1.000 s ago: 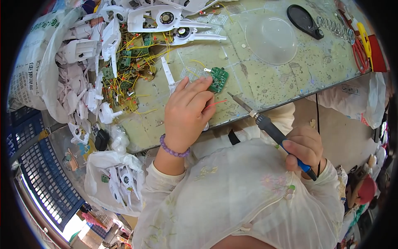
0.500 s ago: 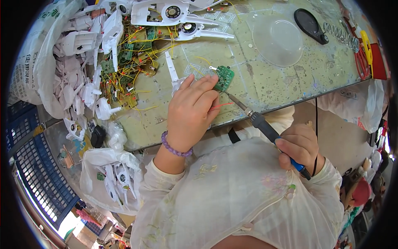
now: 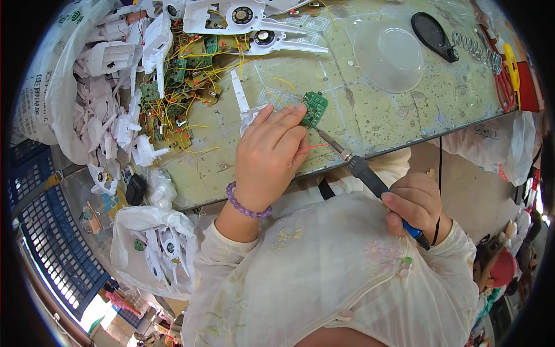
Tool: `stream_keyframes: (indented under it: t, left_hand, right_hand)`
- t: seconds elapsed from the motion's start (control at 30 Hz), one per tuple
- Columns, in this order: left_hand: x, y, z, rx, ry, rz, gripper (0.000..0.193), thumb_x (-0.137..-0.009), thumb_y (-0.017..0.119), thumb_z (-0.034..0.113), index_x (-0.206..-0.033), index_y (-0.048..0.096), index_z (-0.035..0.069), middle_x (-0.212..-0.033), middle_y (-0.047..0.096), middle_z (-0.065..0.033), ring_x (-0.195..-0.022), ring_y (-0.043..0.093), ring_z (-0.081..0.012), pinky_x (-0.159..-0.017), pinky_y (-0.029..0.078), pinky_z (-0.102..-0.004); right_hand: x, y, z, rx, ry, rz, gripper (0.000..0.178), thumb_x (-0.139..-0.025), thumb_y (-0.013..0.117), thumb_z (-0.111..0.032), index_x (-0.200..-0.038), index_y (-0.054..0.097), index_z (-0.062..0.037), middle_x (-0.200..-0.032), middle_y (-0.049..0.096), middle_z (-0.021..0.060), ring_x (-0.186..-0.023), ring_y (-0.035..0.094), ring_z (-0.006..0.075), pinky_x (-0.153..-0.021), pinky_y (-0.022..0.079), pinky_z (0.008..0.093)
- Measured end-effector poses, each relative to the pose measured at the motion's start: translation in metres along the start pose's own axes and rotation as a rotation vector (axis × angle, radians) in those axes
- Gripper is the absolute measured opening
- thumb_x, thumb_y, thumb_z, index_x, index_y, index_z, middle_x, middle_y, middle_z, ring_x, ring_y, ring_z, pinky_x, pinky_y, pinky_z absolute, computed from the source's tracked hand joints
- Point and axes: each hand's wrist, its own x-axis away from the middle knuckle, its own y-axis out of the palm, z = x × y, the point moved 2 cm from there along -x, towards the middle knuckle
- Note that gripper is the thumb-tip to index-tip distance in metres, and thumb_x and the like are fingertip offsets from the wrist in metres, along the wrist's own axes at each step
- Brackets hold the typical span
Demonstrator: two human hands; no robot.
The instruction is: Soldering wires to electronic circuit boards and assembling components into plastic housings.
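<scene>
While the right hand is closed round the handle of a soldering iron, its tip, clear of the green circuit board a second ago, now sits at the board's lower edge; whether they touch is too small to tell. That change suggests the work has gone from lining up to heating a joint. The left hand lies palm down with bent fingers, fingertips at the board's left edge; its thumb is hidden, so I cannot tell how firmly it grips. A red wire sticks out beside it, near the tip. The board is on the bench, just right of a white plastic piece, with tangled yellow wires farther left.
</scene>
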Motion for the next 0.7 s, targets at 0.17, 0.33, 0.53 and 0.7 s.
stream_keyframes:
  t: [0.17, 0.33, 0.53, 0.7]
  left_hand:
    - [0.001, 0.000, 0.001, -0.011, 0.003, 0.004, 0.020, -0.064, 0.072, 0.001, -0.082, 0.063, 0.006, -0.106, 0.067, -0.0078, -0.096, 0.065, -0.0244, -0.091, 0.048, -0.0414]
    - [-0.001, 0.000, 0.001, -0.019, 0.009, -0.008, 0.020, -0.064, 0.072, 0.001, -0.081, 0.063, 0.006, -0.106, 0.067, -0.0074, -0.095, 0.065, -0.0243, -0.090, 0.048, -0.0413]
    - [0.000, 0.001, 0.000, -0.022, 0.018, 0.009, 0.019, -0.064, 0.071, 0.000, -0.080, 0.063, 0.006, -0.105, 0.066, -0.0072, -0.095, 0.065, -0.0246, -0.090, 0.049, -0.0414]
    - [0.002, 0.003, 0.000, -0.027, 0.033, 0.001, 0.022, -0.063, 0.071, 0.001, -0.081, 0.060, 0.005, -0.108, 0.063, -0.0078, -0.100, 0.062, -0.0257, -0.089, 0.048, -0.0420]
  right_hand:
    - [0.004, 0.003, 0.001, 0.012, -0.008, 0.007, 0.020, -0.077, 0.062, -0.009, -0.093, 0.060, 0.0024, -0.065, 0.057, 0.0058, -0.049, 0.055, 0.0178, -0.040, 0.044, 0.0280]
    - [0.013, 0.007, 0.006, -0.023, -0.035, 0.041, 0.019, -0.078, 0.060, -0.008, -0.093, 0.058, 0.0033, -0.065, 0.057, 0.0061, -0.049, 0.056, 0.0179, -0.039, 0.044, 0.0280]
    - [0.021, 0.012, 0.008, -0.038, -0.033, 0.079, 0.018, -0.078, 0.060, -0.007, -0.093, 0.056, 0.0033, -0.065, 0.057, 0.0063, -0.049, 0.056, 0.0180, -0.039, 0.044, 0.0277]
    - [0.024, 0.013, 0.008, -0.026, -0.053, 0.069, 0.018, -0.078, 0.060, -0.007, -0.094, 0.057, 0.0027, -0.066, 0.057, 0.0065, -0.050, 0.056, 0.0179, -0.040, 0.043, 0.0271]
